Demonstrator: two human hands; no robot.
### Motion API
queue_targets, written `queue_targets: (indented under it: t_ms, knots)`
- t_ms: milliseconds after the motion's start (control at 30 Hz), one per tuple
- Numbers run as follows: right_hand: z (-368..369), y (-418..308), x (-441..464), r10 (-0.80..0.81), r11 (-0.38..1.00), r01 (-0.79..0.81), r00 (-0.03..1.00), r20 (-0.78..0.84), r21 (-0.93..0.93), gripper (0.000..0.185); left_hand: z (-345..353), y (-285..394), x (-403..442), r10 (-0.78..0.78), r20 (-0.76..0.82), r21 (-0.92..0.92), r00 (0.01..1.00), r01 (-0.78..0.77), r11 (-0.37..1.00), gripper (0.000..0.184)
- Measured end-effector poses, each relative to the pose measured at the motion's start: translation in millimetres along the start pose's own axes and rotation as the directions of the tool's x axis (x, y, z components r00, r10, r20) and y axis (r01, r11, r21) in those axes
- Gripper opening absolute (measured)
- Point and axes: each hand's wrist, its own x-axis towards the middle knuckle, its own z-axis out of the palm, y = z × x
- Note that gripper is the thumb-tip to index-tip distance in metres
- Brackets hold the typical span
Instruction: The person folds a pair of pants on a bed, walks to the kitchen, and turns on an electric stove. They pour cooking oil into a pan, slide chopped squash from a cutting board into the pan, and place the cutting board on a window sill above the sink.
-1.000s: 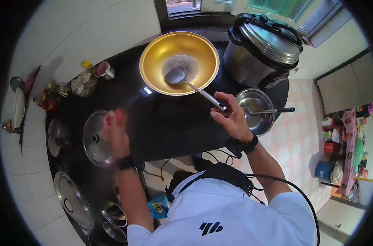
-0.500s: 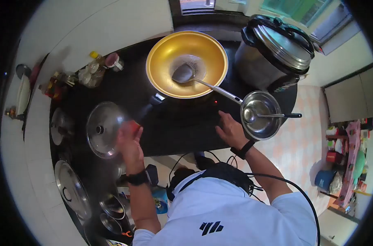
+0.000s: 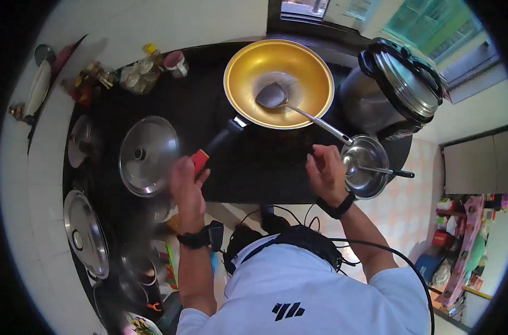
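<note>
A gold-coloured wok [image 3: 315,67] stands on the dark counter, with a metal spatula [image 3: 272,96] lying inside it and its shaft across the rim. My left hand [image 3: 190,187] is at the red end of the wok's handle [image 3: 200,161], thumb on one side and blurred fingers on the other. Above the counter's front edge, my right hand [image 3: 329,173] has loosely curled, parted fingers and nothing in them. Just right of it sits a steel bowl [image 3: 377,187] with a black-handled ladle [image 3: 377,170] in it.
A pressure cooker [image 3: 371,100] stands at the back right. Left of the wok handle lies a glass lid [image 3: 153,134]; a larger metal lid [image 3: 86,234] leans by the wall. A pink-rimmed jar [image 3: 176,65] and yellow-capped bottle [image 3: 149,49] stand at the back left.
The view has shifted, so the wok and bowl appear farther right. My right hand has lifted and its fingers have curled from a flatter pose. My left hand stays at the handle's end.
</note>
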Motion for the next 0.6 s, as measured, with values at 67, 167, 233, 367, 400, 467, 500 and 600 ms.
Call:
queue_targets:
  t_ms: [67,167,233,367,400,467,500,600]
  knots:
    - [-4.6,-8.3,6.6,-0.109,0.993,0.103,0.990,-0.092,-0.064,0.032,-11.1,-1.4,-1.4,-0.060,-0.010,0.008,0.998,0.060,0.998,0.041]
    - [-30.3,-29.6,39.1,-0.441,0.824,0.278,0.862,-0.250,-0.494,0.028,-27.5,3.4,-17.7,-0.066,-0.049,0.005,0.997,0.067,0.998,0.039]
    - [-40.3,-30.9,67.2,-0.444,0.769,0.297,0.885,-0.138,-0.566,0.025,-48.6,-2.5,-25.4,-0.104,-0.097,-0.030,0.990,0.102,0.994,0.036]
    - [-42.7,28.8,70.6,0.036,0.825,0.098,0.974,0.224,-0.556,0.024,-93.6,-13.3,-38.6,-0.166,-0.155,-0.088,0.974,0.154,0.984,0.030]
    - [-44.4,27.4,76.3,0.143,0.855,0.005,0.959,0.245,-0.518,0.025,-102.7,-12.6,-41.4,-0.151,-0.151,-0.097,0.977,0.137,0.986,0.028]
    - [-45.4,23.5,85.8,0.348,0.876,-0.190,0.886,0.306,-0.444,0.028,-118.6,-11.7,-48.3,-0.121,-0.147,-0.114,0.982,0.104,0.988,0.025]
    - [-45.5,24.6,87.2,0.292,0.906,-0.182,0.922,0.253,-0.382,0.029,-122.3,-10.4,-51.6,-0.119,-0.161,-0.109,0.980,0.102,0.989,0.025]
    - [-44.6,30.3,90.6,0.144,0.947,-0.100,0.982,0.124,-0.305,0.024,-134.1,-10.5,-59.0,-0.123,-0.200,-0.109,0.972,0.103,0.989,0.024]
